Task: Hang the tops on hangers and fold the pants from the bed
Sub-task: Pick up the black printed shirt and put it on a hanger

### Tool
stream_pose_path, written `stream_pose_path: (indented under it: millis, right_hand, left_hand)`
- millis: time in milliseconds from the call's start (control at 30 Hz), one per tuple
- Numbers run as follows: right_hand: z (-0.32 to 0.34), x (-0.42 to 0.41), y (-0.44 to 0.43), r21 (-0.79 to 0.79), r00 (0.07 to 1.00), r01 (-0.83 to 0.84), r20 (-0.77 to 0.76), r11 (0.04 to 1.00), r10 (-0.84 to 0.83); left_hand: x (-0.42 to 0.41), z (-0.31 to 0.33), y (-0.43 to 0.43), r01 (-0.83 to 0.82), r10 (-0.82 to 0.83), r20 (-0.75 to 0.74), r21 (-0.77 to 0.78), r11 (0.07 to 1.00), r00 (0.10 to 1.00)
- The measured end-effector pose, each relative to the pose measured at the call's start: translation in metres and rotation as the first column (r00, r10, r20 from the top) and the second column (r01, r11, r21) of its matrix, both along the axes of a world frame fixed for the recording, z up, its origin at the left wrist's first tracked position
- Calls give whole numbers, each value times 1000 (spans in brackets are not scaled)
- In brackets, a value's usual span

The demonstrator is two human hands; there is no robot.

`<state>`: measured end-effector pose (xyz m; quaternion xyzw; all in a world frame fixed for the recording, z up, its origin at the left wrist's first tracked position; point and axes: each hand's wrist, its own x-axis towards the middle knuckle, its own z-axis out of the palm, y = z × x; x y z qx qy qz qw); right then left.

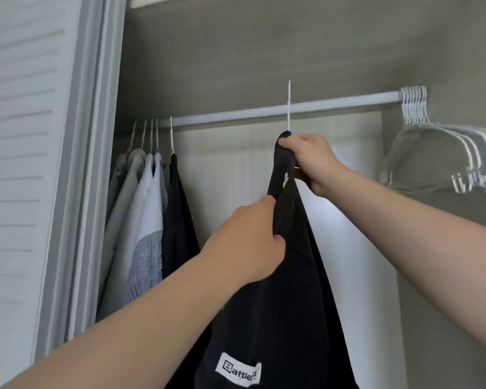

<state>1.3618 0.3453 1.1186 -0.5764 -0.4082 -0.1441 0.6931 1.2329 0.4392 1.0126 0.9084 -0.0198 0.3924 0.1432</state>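
A black top [289,290] with a white label near its hem hangs on a white hanger [289,105], whose hook stands up in front of the closet rod [264,111]. My right hand [310,161] grips the top's neck at the hanger's shoulder. My left hand [247,240] pinches the black fabric lower down on its near side. The hanger's body is hidden inside the top, and I cannot tell whether the hook is over the rod.
Several tops [149,209] in grey, white, blue and black hang at the rod's left end. A bunch of empty white hangers [443,153] hangs at the right end. A louvred closet door [26,164] stands at the left.
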Motion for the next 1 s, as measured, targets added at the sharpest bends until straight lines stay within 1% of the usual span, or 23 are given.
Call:
stream_pose_path:
  millis: [200,333,500,600,767,833,900,1000]
  right_hand:
    - [60,38,21,-1,996,72,54,997,-72]
    - [75,63,37,-18,994,101,51,995,-100]
    - [64,89,52,-74,994,106,-4,992,-107]
    - [51,98,57,-123,996,84,1,989,-84]
    - [45,93,63,-166,998,66,-8,984,-68]
    - [43,85,63,-227,995,101,19,969,-99]
    - [39,76,63,-303,988,149,82,941,-130]
    - [30,61,58,-404,979,188,147,896,-139]
  left_hand:
    - [35,50,24,-110,101,80,105,988,992]
    - [51,69,38,-170,164,50,150,974,985]
    - [61,69,55,-228,230,12,180,957,973]
    - [63,58,62,-241,247,-5,199,950,969]
    - [64,44,67,-277,283,18,281,919,959]
    - [61,41,69,-281,288,25,310,908,957]
    - [58,37,71,-281,286,35,339,898,958]
    - [50,32,74,-273,282,28,363,891,959]
